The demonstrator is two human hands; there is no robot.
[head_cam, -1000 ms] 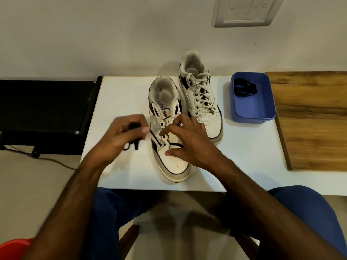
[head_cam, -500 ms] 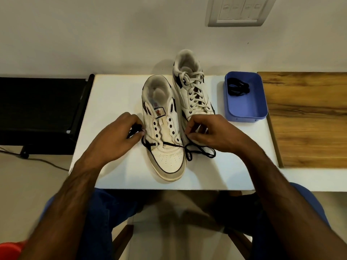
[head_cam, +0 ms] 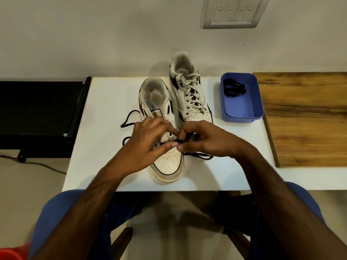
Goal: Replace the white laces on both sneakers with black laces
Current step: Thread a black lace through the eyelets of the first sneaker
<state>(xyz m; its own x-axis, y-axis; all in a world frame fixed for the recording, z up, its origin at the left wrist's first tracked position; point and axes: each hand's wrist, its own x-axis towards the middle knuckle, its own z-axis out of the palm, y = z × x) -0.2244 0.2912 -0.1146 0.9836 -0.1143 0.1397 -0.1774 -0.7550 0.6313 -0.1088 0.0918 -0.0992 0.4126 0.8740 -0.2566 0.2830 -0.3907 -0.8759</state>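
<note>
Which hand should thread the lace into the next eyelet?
Right hand, probably: it pinches the black lace just beside the open eyelet on the near sneaker. The left hand lies over the tongue.

White wall point(head_cam: 93, 34), switch panel point(head_cam: 231, 11); white table point(head_cam: 105, 113), tiled floor point(head_cam: 28, 184).
</note>
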